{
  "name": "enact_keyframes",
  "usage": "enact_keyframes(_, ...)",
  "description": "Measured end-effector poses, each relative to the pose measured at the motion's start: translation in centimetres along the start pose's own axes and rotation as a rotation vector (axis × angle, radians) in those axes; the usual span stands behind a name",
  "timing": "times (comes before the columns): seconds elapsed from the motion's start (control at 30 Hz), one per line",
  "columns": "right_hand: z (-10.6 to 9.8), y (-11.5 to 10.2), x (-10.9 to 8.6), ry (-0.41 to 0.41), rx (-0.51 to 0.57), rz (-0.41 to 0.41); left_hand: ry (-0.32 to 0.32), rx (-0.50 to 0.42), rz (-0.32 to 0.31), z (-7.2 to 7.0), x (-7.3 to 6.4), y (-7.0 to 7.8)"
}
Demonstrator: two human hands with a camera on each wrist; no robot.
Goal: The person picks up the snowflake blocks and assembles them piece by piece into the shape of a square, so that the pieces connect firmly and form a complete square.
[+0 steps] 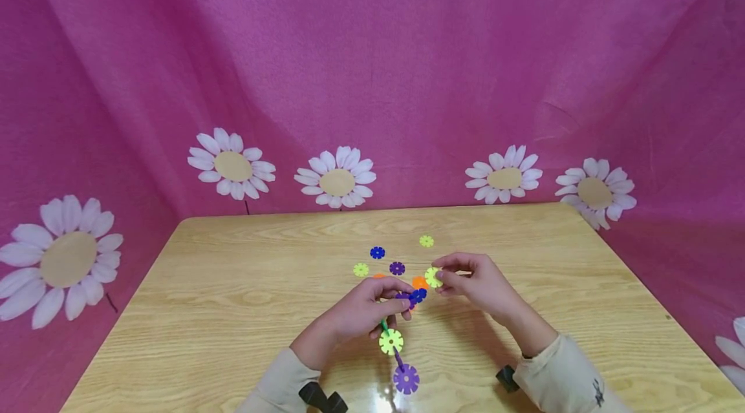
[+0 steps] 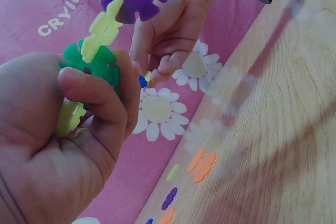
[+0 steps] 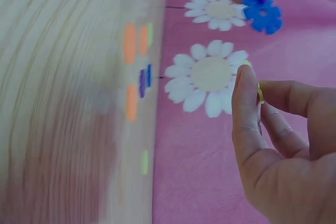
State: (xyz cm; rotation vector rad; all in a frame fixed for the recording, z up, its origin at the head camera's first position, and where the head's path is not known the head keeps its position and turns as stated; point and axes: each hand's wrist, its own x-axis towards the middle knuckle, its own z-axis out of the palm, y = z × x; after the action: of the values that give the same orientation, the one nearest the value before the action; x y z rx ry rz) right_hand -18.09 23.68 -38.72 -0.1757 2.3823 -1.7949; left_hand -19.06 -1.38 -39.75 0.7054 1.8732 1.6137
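Observation:
My left hand point(image 1: 369, 306) grips a chain of notched plastic discs slotted into one another. A blue disc point(image 1: 418, 296) and purple pieces stick out past the fingertips. Below the hand hang a yellow disc point(image 1: 397, 344) and a purple disc point(image 1: 413, 381). In the left wrist view a green disc point(image 2: 108, 73) sits between thumb and fingers, the rest of the chain partly hidden by them. Just right of the blue disc, my right hand point(image 1: 480, 284) pinches a single yellow disc point(image 1: 431, 278) between thumb and fingers. A small gap separates that disc from the chain.
Loose discs lie on the wooden table point(image 1: 233, 296) beyond the hands: a blue one point(image 1: 373, 253), a purple one point(image 1: 392, 269), two yellow ones and several orange ones, including an orange disc point(image 1: 419, 281) near the right fingertips. A pink cloth point(image 1: 372, 77) with daisies hangs around the table.

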Motion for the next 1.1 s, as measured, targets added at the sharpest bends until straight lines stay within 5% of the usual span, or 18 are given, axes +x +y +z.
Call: enact_keyframes(1.1, 0.8, -1.0, -1.8, -0.116, 0.172, 0.01, 0.021, 0.034, -0.04, -0.4, 0.1, -0.1)
